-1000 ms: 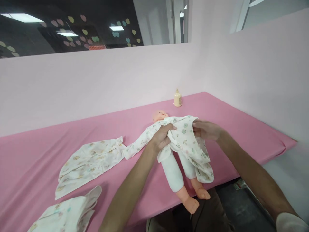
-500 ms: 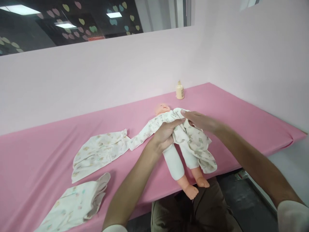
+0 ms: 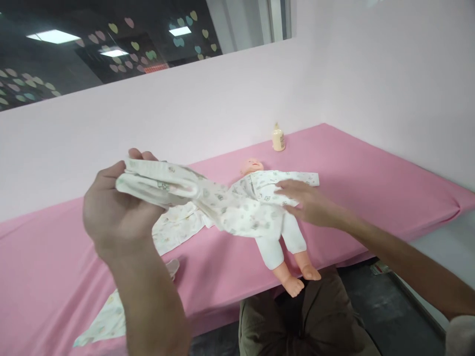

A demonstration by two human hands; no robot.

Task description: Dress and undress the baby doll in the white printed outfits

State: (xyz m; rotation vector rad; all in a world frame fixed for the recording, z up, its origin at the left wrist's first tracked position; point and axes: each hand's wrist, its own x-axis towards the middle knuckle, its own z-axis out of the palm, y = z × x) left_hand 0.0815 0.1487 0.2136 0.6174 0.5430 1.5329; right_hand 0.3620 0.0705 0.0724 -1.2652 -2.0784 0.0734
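Observation:
A baby doll point(image 3: 269, 253) lies on its back on the pink-covered table, its bare feet near the front edge. White leggings cover its upper legs. A white printed baby shirt point(image 3: 248, 212) is over its body, with one sleeve stretched out to the right. My left hand point(image 3: 118, 212) is raised at the left, closed around a bunched part of this shirt and pulling it taut across the doll. Over the doll's chest, my right hand point(image 3: 308, 200) has its fingers extended and apart, at the shirt's surface; whether they press on it I cannot tell.
A cream pump bottle point(image 3: 278, 138) stands by the back wall. One printed cloth garment point(image 3: 178, 230) lies behind my left forearm, another folded one point(image 3: 107, 321) at the front left. The pink table cover point(image 3: 378, 188) reaches the right wall.
My left hand has moved from the doll's middle up and left, drawing the shirt with it. The right hand has opened and shifted slightly down. The sleeve at the right now shows.

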